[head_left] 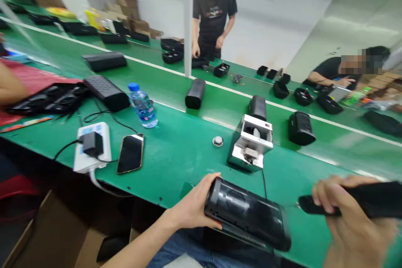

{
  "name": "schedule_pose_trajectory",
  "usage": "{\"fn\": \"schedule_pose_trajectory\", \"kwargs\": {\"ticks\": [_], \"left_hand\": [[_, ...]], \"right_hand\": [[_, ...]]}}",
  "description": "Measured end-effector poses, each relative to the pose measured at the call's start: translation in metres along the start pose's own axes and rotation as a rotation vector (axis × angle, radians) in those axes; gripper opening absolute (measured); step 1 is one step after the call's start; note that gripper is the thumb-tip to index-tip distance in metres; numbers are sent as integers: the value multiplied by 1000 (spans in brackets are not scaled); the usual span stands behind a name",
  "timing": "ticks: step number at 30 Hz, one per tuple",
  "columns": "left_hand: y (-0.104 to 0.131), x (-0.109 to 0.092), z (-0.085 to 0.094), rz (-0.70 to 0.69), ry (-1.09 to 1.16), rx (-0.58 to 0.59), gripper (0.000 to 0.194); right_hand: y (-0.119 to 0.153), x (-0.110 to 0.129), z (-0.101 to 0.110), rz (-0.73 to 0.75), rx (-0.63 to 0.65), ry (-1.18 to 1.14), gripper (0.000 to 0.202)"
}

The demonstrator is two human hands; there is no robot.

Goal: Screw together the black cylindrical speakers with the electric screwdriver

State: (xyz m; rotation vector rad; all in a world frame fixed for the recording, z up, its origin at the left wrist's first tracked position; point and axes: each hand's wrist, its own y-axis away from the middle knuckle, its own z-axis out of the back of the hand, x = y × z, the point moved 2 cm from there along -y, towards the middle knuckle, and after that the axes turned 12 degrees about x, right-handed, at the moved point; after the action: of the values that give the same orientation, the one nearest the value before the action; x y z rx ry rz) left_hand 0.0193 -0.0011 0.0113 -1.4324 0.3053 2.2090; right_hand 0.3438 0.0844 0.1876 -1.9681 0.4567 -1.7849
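My left hand (196, 207) is wrapped round the left end of a black speaker housing (251, 215), which is held tilted above the front edge of the bench. At the right, my right hand (351, 217) is closed round a black electric screwdriver (381, 197), slightly smeared by motion. Its thin metal tip points left toward the housing, a short gap away. Behind the housing stands a silver and black screw feeder (251, 146) with a cable running from it. A small round metal part (217, 140) lies left of the feeder.
A water bottle (143, 106), a phone (130, 153) and a white power strip (92, 146) sit at the left. Several speakers, such as one speaker (195, 93), stand on the green belt (163, 77). Across it are two people. An open carton (59, 234) is below.
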Motion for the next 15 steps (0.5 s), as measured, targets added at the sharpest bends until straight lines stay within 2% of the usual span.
{"fn": "schedule_pose_trajectory", "kwargs": {"ticks": [2,4,6,8,11,13,15], "left_hand": [[1,-2,0,26,-11,-1,132],[1,-2,0,36,-22,-5,131],[1,-1,0,33,-32,-9,131],[2,-1,0,29,-42,-14,129],[2,-2,0,17,-59,-24,126],[2,-4,1,17,-63,-28,124],[1,-5,2,26,-61,-23,123]], "right_hand": [[-8,10,-12,-24,83,16,28],[-16,19,-16,-61,194,12,25],[-25,33,-17,-50,249,8,25],[-35,50,-23,49,206,21,28],[-50,65,-46,291,23,30,26],[-61,59,-68,382,-59,0,21],[-72,42,-88,382,-69,-21,17]]}}
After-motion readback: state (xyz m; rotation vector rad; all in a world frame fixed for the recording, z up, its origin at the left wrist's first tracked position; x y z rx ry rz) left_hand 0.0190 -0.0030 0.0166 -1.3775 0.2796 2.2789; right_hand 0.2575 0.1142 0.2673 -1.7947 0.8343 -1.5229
